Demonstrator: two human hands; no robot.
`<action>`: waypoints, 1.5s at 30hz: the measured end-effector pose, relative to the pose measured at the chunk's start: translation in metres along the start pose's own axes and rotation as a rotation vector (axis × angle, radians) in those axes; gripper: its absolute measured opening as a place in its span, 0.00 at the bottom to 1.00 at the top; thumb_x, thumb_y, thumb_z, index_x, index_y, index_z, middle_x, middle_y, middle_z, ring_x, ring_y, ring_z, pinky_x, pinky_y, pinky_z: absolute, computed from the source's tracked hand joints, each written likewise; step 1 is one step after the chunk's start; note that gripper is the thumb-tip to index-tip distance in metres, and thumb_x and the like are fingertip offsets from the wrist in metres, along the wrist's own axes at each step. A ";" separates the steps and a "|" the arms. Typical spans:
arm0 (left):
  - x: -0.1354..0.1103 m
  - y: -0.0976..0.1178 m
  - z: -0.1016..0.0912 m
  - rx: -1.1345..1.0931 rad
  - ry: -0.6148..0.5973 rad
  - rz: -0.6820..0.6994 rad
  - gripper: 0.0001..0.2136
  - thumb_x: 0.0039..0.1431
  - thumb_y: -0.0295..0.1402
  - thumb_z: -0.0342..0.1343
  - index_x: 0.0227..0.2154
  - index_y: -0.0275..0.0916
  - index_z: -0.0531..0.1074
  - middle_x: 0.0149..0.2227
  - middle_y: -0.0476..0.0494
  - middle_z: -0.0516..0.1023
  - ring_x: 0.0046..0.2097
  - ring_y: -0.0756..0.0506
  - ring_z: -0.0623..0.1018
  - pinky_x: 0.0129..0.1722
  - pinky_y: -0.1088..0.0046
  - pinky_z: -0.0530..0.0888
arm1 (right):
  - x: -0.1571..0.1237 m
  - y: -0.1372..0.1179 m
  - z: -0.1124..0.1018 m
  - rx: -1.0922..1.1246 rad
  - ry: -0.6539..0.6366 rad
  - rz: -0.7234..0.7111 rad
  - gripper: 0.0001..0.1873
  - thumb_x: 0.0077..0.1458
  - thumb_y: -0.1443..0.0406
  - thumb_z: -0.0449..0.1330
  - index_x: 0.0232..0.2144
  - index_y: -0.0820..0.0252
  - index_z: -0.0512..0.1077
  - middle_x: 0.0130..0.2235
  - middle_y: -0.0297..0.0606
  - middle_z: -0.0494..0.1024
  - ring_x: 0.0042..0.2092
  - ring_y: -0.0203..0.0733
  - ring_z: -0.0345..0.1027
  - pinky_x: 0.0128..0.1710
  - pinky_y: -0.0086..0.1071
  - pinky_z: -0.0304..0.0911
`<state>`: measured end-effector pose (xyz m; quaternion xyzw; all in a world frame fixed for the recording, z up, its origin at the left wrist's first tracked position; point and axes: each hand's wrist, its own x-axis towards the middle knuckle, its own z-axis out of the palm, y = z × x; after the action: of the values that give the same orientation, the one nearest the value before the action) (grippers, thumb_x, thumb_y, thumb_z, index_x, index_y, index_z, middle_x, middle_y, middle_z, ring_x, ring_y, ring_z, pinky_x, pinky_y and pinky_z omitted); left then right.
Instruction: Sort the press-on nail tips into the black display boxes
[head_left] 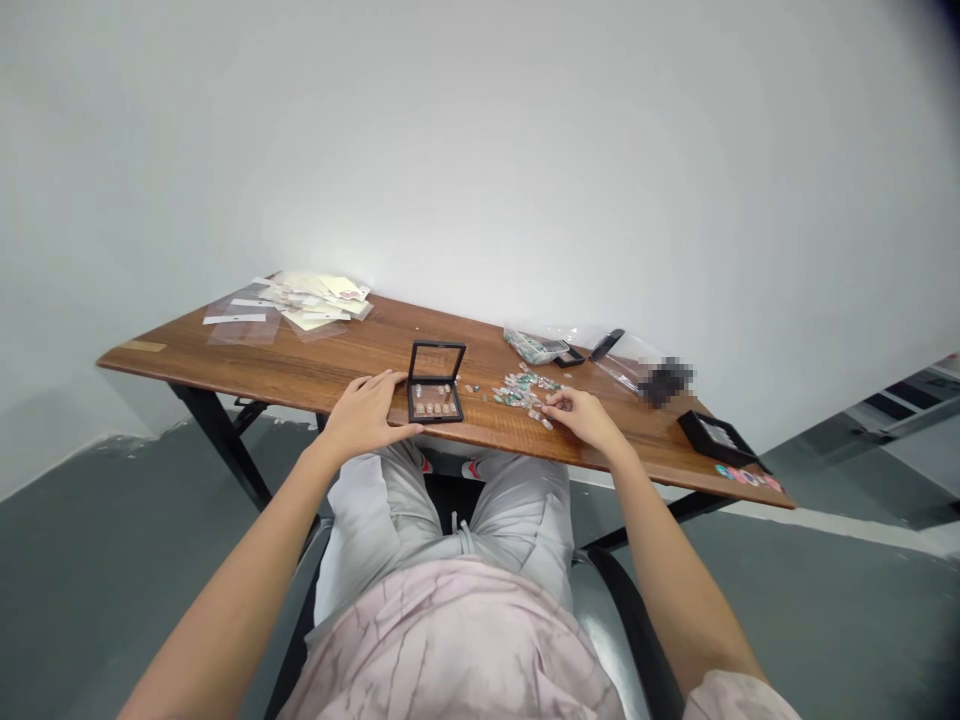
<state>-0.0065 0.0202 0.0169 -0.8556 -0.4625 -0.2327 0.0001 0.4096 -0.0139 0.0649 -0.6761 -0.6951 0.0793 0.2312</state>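
A small black case [436, 402] stands with its lid raised at the table's front edge, with small pale pieces in rows inside. My left hand [366, 412] lies flat at the case's left side, fingers spread, its thumb along the front edge. To the right is a loose pile of small clear, white and green pieces [517, 388], which look like false nails. My right hand [581, 415] is at the pile's right edge, with thumb and fingertips pinched together. Whatever is between those fingertips is too small to make out.
Clear plastic sleeves and pale cards [307, 300] are heaped at the back left of the wooden table [420, 320]. Behind the pile lies a clear bag of pieces [534, 347]. A black open box [716, 438] and round colourful stickers [746, 478] are at the right end.
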 end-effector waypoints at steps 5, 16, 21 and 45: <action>0.000 0.000 0.000 -0.003 -0.003 0.002 0.43 0.56 0.63 0.54 0.65 0.36 0.58 0.65 0.31 0.68 0.68 0.33 0.64 0.65 0.54 0.59 | 0.003 0.002 -0.001 0.029 -0.039 0.037 0.12 0.51 0.56 0.65 0.27 0.59 0.78 0.31 0.39 0.81 0.32 0.43 0.71 0.35 0.33 0.61; -0.001 -0.001 0.002 0.004 0.027 0.015 0.42 0.56 0.63 0.54 0.64 0.37 0.58 0.64 0.31 0.69 0.68 0.34 0.65 0.64 0.55 0.59 | -0.008 -0.015 0.008 0.128 0.241 -0.182 0.09 0.58 0.59 0.62 0.32 0.58 0.77 0.33 0.39 0.80 0.35 0.45 0.72 0.38 0.36 0.65; -0.001 -0.001 0.002 0.008 0.034 0.008 0.41 0.57 0.63 0.53 0.64 0.37 0.58 0.65 0.30 0.68 0.68 0.33 0.66 0.64 0.55 0.59 | -0.017 -0.041 0.020 -0.115 0.168 -0.526 0.07 0.64 0.64 0.57 0.33 0.57 0.74 0.37 0.42 0.78 0.42 0.49 0.72 0.46 0.40 0.64; -0.001 -0.002 0.004 -0.016 0.067 0.026 0.44 0.55 0.63 0.55 0.65 0.37 0.57 0.66 0.34 0.66 0.64 0.35 0.69 0.64 0.56 0.61 | -0.008 -0.042 0.022 0.141 -0.118 -0.387 0.10 0.60 0.57 0.63 0.35 0.56 0.80 0.36 0.38 0.72 0.38 0.43 0.68 0.41 0.37 0.64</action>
<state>-0.0072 0.0215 0.0127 -0.8532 -0.4492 -0.2647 0.0116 0.3618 -0.0205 0.0612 -0.5062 -0.8171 0.1212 0.2477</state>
